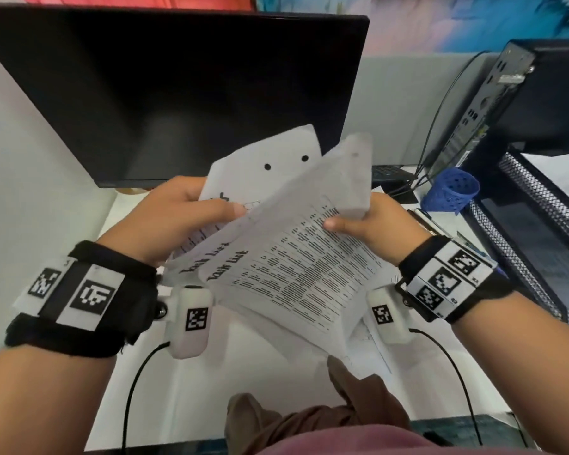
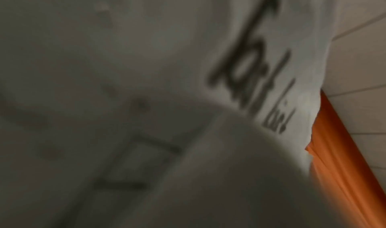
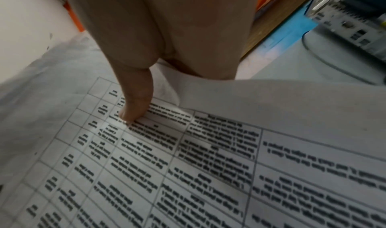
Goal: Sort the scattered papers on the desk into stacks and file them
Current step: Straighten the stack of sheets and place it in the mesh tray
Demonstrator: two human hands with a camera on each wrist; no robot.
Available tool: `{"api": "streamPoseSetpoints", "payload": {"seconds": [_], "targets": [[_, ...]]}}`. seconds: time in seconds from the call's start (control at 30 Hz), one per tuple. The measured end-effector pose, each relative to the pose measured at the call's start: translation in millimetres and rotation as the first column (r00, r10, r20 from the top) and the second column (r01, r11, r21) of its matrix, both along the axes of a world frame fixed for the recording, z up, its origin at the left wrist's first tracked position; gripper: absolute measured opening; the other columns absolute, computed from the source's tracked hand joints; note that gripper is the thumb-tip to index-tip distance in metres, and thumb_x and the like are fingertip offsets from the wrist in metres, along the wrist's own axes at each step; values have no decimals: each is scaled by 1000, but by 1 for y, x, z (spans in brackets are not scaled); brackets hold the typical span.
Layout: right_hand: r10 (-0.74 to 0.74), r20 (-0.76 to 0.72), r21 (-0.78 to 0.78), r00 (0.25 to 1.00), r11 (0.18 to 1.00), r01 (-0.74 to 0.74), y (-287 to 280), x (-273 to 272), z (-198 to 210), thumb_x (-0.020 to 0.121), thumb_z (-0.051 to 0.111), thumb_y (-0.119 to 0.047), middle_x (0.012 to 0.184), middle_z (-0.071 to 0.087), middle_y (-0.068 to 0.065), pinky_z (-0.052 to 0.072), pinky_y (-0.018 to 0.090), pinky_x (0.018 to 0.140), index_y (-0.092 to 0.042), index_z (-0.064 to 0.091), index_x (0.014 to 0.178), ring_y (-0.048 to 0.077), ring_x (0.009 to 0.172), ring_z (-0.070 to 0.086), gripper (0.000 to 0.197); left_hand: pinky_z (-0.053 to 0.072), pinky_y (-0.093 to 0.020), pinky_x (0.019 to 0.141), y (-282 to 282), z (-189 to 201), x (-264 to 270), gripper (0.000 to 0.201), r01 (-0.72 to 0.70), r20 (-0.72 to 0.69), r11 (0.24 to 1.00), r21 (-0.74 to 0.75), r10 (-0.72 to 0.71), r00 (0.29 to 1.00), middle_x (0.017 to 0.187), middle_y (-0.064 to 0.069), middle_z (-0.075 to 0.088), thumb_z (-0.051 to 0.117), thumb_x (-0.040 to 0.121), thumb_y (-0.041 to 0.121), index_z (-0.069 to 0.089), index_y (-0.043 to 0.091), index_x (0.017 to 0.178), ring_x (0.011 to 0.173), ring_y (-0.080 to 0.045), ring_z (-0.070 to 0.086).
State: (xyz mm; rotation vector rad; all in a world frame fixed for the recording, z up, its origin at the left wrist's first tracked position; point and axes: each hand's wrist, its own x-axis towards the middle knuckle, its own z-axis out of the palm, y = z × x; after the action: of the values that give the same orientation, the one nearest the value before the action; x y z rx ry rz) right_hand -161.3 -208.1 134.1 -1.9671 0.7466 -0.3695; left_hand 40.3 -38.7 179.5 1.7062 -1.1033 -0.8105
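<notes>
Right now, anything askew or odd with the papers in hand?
Yes. The sheets held by the left hand and right hand are fanned and misaligned, not squared. The top sheet's far end curls over at the right grip. More papers lie loose on the desk underneath.

Blurred sheet of white paper fills most of the left wrist view, very close to the lens, with large black lettering running along its right part and faint table lines lower down. Right of the paper's edge: an orange strip, then a pale panelled wall.
</notes>
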Motion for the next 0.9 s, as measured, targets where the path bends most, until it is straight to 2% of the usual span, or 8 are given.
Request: {"api": "streamPoseSetpoints", "payload": {"seconds": [0.17,0.27,0.37,0.5,0.6,0.67,0.8,0.9], "targets": [[-87,64,28,994,996,86,3,13,-7,84,69,-23,102,65,-12,46,20,87,-21,60,118,6,98,61,36,50,-18,66,1,9,4,25,74,51,997,-38,-72,996,77,9,72,77,56,45,76,32,77,73,-8,69],[-205,108,21,973,979,204,-4,13,-10,83,70,-24,103,62,-10,39,5,70,-16,55,122,2,91,57,43,45,-21,71,3,9,19,33,-39,303,993,-112,71,950,80,9,64,81,59,55,70,31,79,75,-8,61],[-255,118,66,960,966,248,-11,8,-8,86,66,-24,89,62,-13,40,9,66,-13,62,114,-5,80,55,30,39,-17,64,7,5,39,11,-206,427,943,-262,304,852,71,5,57,80,72,36,69,34,76,64,-4,49],[-358,212,116,910,933,340,-13,7,-8,86,66,-25,97,69,-2,50,21,80,-11,64,109,7,89,64,27,46,-27,77,12,-12,61,13,-424,189,819,-386,520,833,86,2,65,67,80,45,70,43,93,78,-8,55],[-372,281,169,885,927,336,-12,5,-6,87,65,-22,92,66,-11,44,0,66,-16,64,108,-14,77,61,22,47,-16,84,13,-33,52,59,-422,-107,847,-324,411,905,107,6,62,69,73,42,53,30,128,95,0,59],[-370,309,211,876,925,316,-8,5,-4,86,65,-19,91,66,-15,44,0,68,-23,63,102,-17,78,61,16,48,-18,86,10,-45,37,79,-307,-171,911,-275,268,948,124,7,60,73,66,38,41,27,138,112,-1,57],[-330,332,248,883,934,256,0,8,-10,81,71,-19,107,70,1,50,33,93,-21,65,107,12,103,65,27,50,-32,99,-6,-59,3,61,-326,-235,905,-275,266,935,125,1,63,70,83,6,38,17,134,116,-10,60],[-364,338,224,868,927,301,7,13,-13,79,73,-19,107,70,-2,51,35,94,-20,64,112,10,102,65,34,51,-40,98,-13,-58,-10,44,-483,-238,791,-376,421,875,121,2,63,63,89,4,44,29,119,112,-9,62]]}}
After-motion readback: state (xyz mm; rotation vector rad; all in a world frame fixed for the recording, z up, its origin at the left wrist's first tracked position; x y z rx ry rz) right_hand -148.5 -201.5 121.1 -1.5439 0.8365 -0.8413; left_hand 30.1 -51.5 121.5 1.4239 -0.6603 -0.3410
